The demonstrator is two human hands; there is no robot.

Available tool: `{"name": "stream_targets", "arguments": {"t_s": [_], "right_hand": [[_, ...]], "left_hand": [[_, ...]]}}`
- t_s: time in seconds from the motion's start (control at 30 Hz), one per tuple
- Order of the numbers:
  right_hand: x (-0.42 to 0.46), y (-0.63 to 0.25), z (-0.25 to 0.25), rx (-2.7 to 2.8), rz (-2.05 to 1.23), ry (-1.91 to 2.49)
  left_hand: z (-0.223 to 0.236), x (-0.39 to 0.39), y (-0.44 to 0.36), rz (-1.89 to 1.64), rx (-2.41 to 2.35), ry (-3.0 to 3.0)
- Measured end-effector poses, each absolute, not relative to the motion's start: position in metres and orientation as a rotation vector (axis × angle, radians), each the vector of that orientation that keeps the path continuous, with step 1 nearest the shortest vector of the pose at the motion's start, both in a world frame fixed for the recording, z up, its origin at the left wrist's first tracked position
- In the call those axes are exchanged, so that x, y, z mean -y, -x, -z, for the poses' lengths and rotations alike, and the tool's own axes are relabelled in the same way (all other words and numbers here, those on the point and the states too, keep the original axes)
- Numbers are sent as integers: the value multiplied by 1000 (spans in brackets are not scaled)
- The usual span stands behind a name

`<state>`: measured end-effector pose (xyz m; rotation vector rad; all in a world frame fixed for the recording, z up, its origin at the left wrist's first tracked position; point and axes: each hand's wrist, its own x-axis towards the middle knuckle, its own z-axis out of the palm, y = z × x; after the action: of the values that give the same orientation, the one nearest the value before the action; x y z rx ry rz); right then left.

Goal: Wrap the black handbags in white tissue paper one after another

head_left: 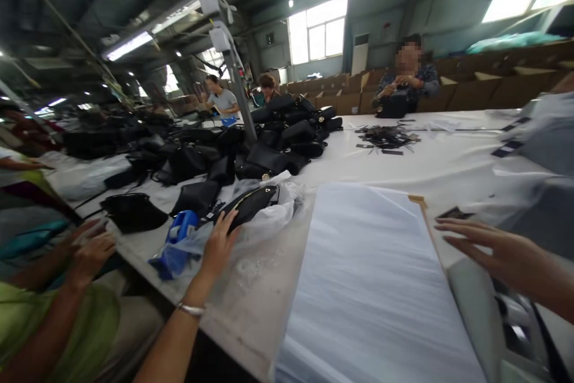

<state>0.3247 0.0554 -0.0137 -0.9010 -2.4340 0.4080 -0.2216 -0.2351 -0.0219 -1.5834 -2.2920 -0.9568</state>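
Observation:
My left hand (219, 245), a silver bangle on its wrist, reaches over the table with fingers stretched. Its fingertips lie at the near end of a black bag (253, 207) with a zip, which rests on crumpled clear plastic (287, 207). Whether the fingers press on the bag is hard to tell. My right hand (497, 251) hovers on the right with fingers extended and nothing in it. Beneath its fingertips a small dark card (455, 214) lies by the edge of a stack of white sheets (368, 275), which spreads between my hands.
A blue tape dispenser (179, 230) stands left of my left hand. Black bags (278, 150) are heaped behind it. Dark tags (388, 138) lie in a pile farther back. A co-worker in green (63, 311) sits close on the left; another person (406, 81) handles a bag across the table.

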Motion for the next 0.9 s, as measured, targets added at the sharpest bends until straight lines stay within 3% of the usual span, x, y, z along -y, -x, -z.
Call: {"name": "stream_targets", "arguments": {"t_s": [0.1, 0.33, 0.47, 0.7, 0.9], "right_hand": [[-8, -261, 0, 2418, -551, 829], [74, -99, -6, 2043, -1635, 629], [100, -29, -13, 1706, -2037, 572], [141, 9, -18, 1490, -2271, 541], [174, -5, 1, 1468, -2354, 572]], "left_hand": [[13, 239, 236, 1150, 2356, 1539], [22, 247, 241, 1406, 2317, 1437], [21, 249, 256, 1630, 2325, 1217], [11, 261, 282, 2197, 2361, 863], [14, 275, 232, 2627, 2275, 710]]}}
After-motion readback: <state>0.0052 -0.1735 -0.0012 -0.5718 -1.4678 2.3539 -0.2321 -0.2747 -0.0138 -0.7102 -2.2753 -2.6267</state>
